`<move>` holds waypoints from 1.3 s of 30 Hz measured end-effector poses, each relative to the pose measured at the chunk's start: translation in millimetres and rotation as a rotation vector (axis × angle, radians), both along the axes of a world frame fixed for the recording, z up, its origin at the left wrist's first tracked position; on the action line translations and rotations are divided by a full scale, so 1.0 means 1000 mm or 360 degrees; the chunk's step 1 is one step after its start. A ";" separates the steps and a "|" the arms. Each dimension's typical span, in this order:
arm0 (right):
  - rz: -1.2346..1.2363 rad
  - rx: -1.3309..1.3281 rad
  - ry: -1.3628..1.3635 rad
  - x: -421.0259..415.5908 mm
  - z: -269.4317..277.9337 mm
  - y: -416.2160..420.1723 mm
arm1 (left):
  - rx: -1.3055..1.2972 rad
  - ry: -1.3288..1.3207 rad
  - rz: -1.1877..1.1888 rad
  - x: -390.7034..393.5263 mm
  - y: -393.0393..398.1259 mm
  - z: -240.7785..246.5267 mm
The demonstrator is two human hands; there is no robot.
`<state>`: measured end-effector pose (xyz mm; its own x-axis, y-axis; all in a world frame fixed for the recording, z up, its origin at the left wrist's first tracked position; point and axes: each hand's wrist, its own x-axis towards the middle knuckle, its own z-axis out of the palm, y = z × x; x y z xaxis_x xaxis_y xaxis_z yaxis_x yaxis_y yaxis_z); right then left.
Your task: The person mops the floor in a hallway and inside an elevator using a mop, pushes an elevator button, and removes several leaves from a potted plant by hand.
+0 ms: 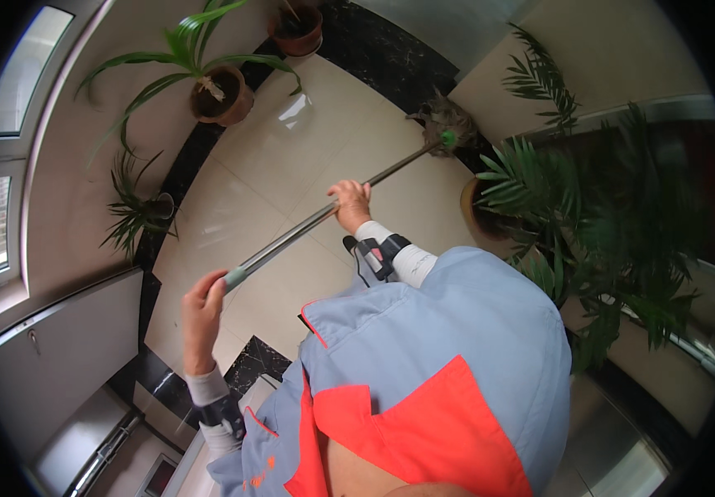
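Note:
A string mop with a metal handle (pixel 292 235) slants across the middle of the view. My left hand (pixel 204 317) is wrapped around the pale green grip (pixel 235 278) at its near end. Farther along, my right hand (pixel 352 206) holds the metal shaft with the palm down. The grey-brown mop head (pixel 450 121), joined by a green socket (pixel 448 138), lies on the floor at the far right. It rests against the black marble border (pixel 394 56), close to the corner of the wall.
Cream floor tiles (pixel 258 180) spread below the handle. Potted plants line the left wall: a long-leaved one in a terracotta pot (pixel 233 102), a small spiky plant (pixel 127 205) and another pot (pixel 297 31). A large potted palm (pixel 537 186) stands at right. Windows (pixel 25 68) are at left.

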<state>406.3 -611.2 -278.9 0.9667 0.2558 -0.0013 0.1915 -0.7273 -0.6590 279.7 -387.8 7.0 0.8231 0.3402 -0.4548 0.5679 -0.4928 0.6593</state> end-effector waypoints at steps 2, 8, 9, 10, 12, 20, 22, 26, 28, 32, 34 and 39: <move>0.0040 0.0153 -0.0060 0.012 0.017 0.024 | 0.0052 -0.0069 0.0053 0.000 0.006 0.015; 0.0214 0.0234 -0.0279 0.074 -0.005 0.061 | 0.0430 -0.0201 -0.0231 0.001 -0.016 0.014; 0.0264 0.0219 -0.0292 0.085 -0.009 0.062 | 0.0473 -0.0210 -0.0339 0.004 -0.018 0.009; 0.0406 0.0189 -0.0257 0.098 -0.016 0.063 | 0.0440 -0.0185 -0.0368 0.007 -0.018 0.003; 0.0514 -0.0093 -0.0001 0.116 -0.009 0.071 | 0.0417 -0.0204 -0.0430 0.015 -0.006 -0.012; 0.0218 -0.0364 0.0073 0.133 -0.013 0.055 | 0.0262 -0.0197 -0.0656 0.074 0.052 -0.046; 0.0108 -0.0420 0.0158 0.141 -0.029 0.033 | 0.0180 -0.0229 -0.0759 0.093 0.048 -0.065; -0.0053 -0.0455 0.0353 0.164 -0.039 0.020 | 0.0014 -0.0227 -0.0783 0.136 0.046 -0.099; -0.0238 -0.0404 0.0261 0.180 -0.048 0.026 | -0.0001 -0.0263 -0.0786 0.166 0.047 -0.101; -0.0581 -0.0029 0.0036 0.234 -0.062 0.042 | 0.0056 -0.0344 -0.0715 0.236 0.051 -0.089; -0.0694 0.0248 -0.0095 0.267 -0.060 0.053 | 0.0073 -0.0353 -0.0590 0.275 0.048 -0.069; -0.0765 0.0552 -0.0183 0.337 -0.035 0.084 | 0.0221 -0.0539 -0.0535 0.350 0.048 -0.014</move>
